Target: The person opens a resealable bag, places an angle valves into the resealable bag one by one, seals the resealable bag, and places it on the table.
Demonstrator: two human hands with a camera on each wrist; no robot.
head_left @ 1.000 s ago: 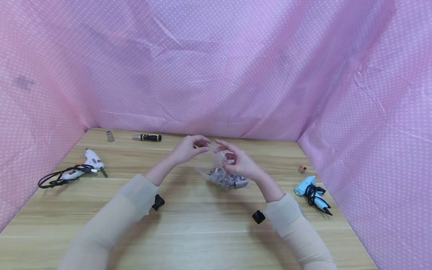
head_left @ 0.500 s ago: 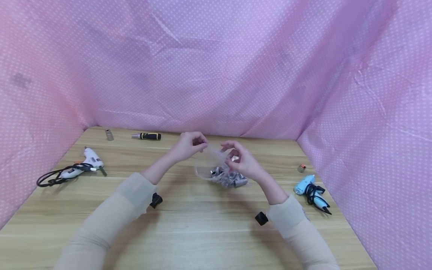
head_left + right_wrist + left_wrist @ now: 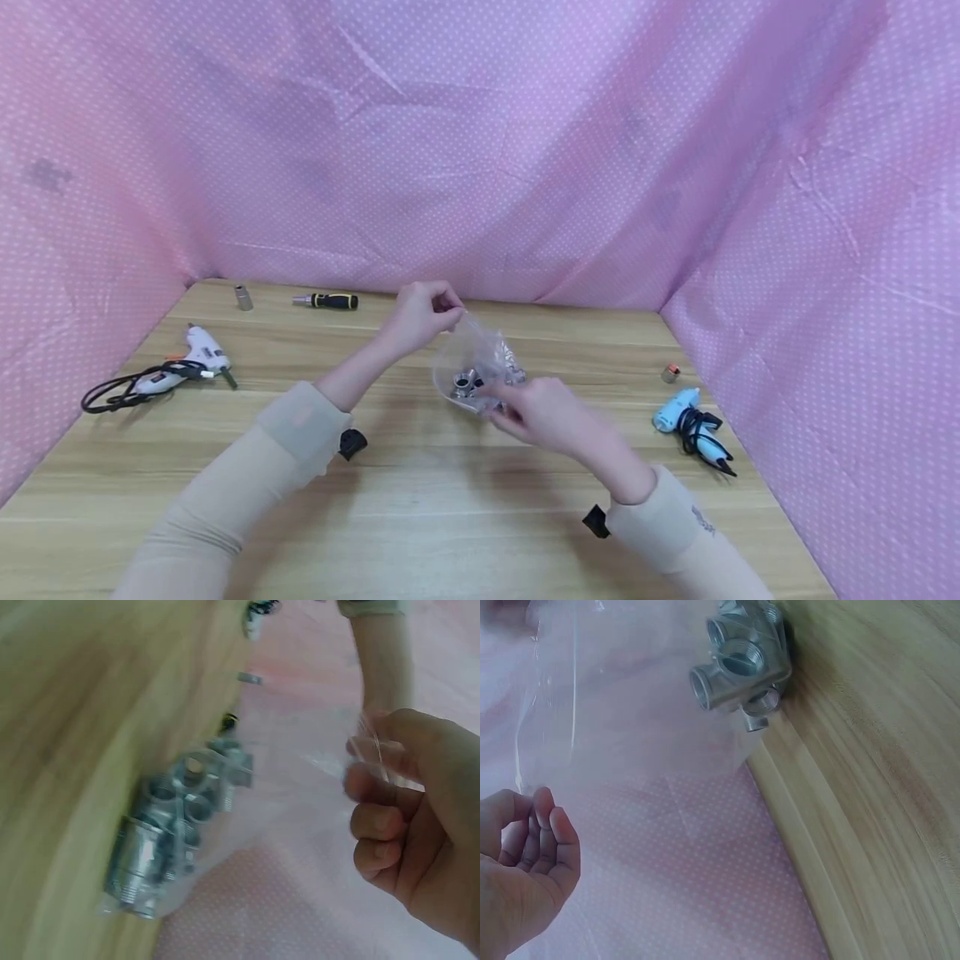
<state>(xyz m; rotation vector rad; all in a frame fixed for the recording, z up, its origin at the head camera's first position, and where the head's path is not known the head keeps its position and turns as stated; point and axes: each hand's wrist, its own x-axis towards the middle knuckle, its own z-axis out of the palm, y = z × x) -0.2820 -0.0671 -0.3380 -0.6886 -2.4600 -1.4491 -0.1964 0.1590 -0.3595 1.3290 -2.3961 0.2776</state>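
On the far left of the wooden table (image 3: 420,500) lies a white glue gun (image 3: 183,367) with its black cord, and behind it, near the pink dotted cloth (image 3: 480,150), stand a small metal socket (image 3: 243,297) and a black-and-yellow screwdriver (image 3: 326,302). Moving toward the middle, your left hand (image 3: 420,319) is raised above the table, its fingers curled and pinching the top edge of the clear plastic bag (image 3: 480,367). The bag hangs from that pinch with its bottom close to the board, and the metal fittings (image 3: 468,387) sit bunched in the lower part. Your right hand (image 3: 543,417) is at the bag's near side, fingers curled on a fold of the film; the right wrist view shows the plastic caught between thumb and fingers. You seem to be at the point of parting or steadying the bag's mouth, with the fittings not yet taken out. The next move likely calls for a firm pinch on both sides, since the film is thin and slippery and the load is heavy for it. Farther right lie a small cylinder with an orange top (image 3: 671,374) and a blue glue gun (image 3: 686,421).
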